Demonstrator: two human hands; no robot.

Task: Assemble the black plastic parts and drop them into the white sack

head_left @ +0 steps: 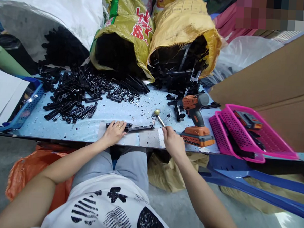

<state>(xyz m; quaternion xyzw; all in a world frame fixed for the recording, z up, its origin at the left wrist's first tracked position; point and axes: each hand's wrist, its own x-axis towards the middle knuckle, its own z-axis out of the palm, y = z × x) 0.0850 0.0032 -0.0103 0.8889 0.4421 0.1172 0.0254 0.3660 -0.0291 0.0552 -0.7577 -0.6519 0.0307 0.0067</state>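
Near the front edge of the blue-topped table, my left hand [115,132] presses down over a long black plastic part [139,128], its fingers curled on the part's left end. The part lies flat and points to the right. In my right hand [173,140] is a small hammer [159,116], gripped by its light metal handle. Its yellowish head is just beyond the part's right end, close to the table top. An orange and black cordless drill [195,111] stands on its battery to the right of my right hand.
Black plastic pieces [77,86] are heaped at the left and middle back. White [71,7], olive [126,20] and yellow sacks [182,20] lie open behind them. Pink baskets [268,137] are on the right, a blue basket [30,104] on the left.
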